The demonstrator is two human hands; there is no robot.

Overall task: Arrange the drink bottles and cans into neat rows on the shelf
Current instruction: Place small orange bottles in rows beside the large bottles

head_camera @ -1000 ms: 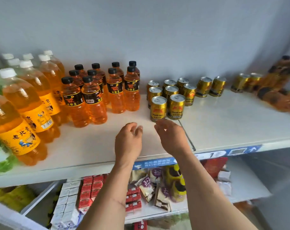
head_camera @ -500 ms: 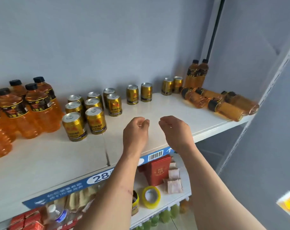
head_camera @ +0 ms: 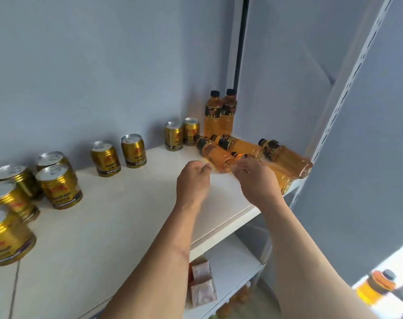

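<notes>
Four orange bottles (head_camera: 215,155) are lying on their sides at the shelf's (head_camera: 117,226) right end, sitting at about 1 o'clock from your hands. Your left hand (head_camera: 192,183) is hovering loosely curled, holding nothing; your right hand (head_camera: 257,180) is doing the same and covering most of the nearest bottle. Two more bottles (head_camera: 220,113) are standing in the corner at 12 o'clock, gold cans (head_camera: 132,150) trailing off toward 9. Labels are too blurry to read.
</notes>
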